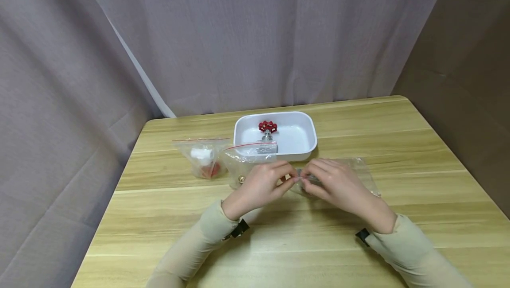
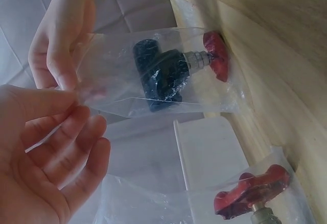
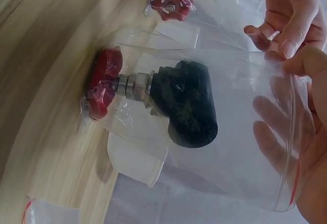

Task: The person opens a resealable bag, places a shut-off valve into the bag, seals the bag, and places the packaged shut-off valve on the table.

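While the left hand (image 1: 264, 184) and right hand (image 1: 338, 184) pinch its top, the zip bag (image 3: 235, 168) holding a red-wheeled valve (image 3: 185, 101) is well inside the right edge of the surface (image 1: 418, 168); apparently its seal (image 3: 295, 183) is being worked, likely calling next for a sliding pinch.

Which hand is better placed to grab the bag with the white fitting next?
Probably the left hand: the white-fitting bag sits on that side, nearer it than the right hand. Both are busy at the dark-valve bag, though.
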Demonstrator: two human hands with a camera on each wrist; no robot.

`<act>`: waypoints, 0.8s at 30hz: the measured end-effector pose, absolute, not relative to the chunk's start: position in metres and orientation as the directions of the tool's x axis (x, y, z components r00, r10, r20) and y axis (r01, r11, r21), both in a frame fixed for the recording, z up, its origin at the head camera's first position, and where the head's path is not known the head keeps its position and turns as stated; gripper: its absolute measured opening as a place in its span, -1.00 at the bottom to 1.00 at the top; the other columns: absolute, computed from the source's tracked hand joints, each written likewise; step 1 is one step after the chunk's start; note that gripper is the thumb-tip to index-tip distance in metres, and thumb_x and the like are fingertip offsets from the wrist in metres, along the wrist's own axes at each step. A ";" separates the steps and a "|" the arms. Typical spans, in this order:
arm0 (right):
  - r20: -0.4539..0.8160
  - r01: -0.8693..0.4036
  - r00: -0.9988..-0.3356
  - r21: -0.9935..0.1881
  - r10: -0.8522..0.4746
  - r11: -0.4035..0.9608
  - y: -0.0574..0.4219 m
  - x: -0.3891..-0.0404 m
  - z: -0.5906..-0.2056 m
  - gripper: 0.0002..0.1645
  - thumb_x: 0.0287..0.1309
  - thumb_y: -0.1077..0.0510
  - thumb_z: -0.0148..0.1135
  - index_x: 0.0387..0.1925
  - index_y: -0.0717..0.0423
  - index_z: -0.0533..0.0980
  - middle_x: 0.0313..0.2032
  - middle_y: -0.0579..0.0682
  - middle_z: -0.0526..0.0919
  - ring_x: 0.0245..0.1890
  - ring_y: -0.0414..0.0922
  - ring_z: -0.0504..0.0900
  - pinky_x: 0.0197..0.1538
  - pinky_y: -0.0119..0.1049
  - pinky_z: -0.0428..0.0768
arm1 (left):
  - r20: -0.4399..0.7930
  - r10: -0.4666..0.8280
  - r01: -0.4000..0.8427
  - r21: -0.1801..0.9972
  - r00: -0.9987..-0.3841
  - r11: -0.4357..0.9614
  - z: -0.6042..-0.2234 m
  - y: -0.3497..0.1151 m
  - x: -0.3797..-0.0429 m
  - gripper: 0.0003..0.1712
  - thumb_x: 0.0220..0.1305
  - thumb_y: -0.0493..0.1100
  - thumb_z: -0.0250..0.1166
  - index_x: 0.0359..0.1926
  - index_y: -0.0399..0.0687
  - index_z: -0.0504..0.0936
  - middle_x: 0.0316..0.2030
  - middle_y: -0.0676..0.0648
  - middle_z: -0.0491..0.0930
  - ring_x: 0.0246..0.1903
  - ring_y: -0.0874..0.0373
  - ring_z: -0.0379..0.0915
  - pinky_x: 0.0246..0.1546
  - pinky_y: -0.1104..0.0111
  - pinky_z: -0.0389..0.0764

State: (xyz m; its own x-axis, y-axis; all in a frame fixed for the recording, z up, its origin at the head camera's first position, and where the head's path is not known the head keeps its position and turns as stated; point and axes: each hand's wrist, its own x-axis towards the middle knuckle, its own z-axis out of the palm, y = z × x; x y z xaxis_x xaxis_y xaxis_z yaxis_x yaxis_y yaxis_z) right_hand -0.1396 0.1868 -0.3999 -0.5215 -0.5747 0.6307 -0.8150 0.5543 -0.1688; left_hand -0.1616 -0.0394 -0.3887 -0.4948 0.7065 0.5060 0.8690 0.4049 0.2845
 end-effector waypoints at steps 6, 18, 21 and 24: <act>0.640 -0.829 -0.500 -0.159 -0.583 0.536 0.185 -0.140 -0.401 -0.49 0.54 -0.21 -0.17 -0.26 0.01 0.54 -0.31 -0.21 0.60 -0.31 -0.21 0.62 -0.27 -0.21 0.66 | 0.505 0.713 0.873 0.257 -0.486 0.413 -0.390 -0.040 -0.161 -0.93 0.34 -0.17 0.34 -0.19 -0.02 0.71 -0.23 0.07 0.70 -0.42 0.27 0.59 -0.41 0.54 0.50; 0.636 -0.831 -0.490 -0.132 -0.597 0.541 0.190 -0.140 -0.402 -0.64 0.49 -0.13 0.02 -0.27 0.01 0.54 -0.33 -0.19 0.61 -0.33 -0.22 0.60 -0.28 -0.21 0.65 | 0.487 0.711 0.861 0.257 -0.507 0.439 -0.394 -0.042 -0.161 -0.92 0.35 -0.14 0.34 -0.17 0.02 0.70 -0.25 0.11 0.68 -0.42 0.32 0.56 -0.42 0.55 0.49; 0.626 -0.825 -0.500 -0.134 -0.599 0.549 0.194 -0.140 -0.402 -0.80 0.36 -0.02 0.19 -0.27 0.02 0.54 -0.32 -0.18 0.61 -0.31 -0.20 0.62 -0.24 -0.18 0.66 | 0.487 0.705 0.856 0.261 -0.515 0.446 -0.394 -0.044 -0.162 -0.92 0.34 -0.15 0.35 -0.17 0.01 0.70 -0.25 0.11 0.69 -0.39 0.32 0.58 -0.39 0.56 0.52; 0.613 -0.815 -0.513 -0.128 -0.601 0.565 0.198 -0.140 -0.401 -0.83 0.27 0.02 0.26 -0.28 0.03 0.54 -0.32 -0.17 0.61 -0.30 -0.19 0.62 -0.23 -0.17 0.66 | 0.489 0.701 0.854 0.265 -0.520 0.448 -0.393 -0.045 -0.162 -0.91 0.34 -0.14 0.35 -0.16 0.01 0.70 -0.27 0.10 0.69 -0.39 0.31 0.59 -0.39 0.55 0.53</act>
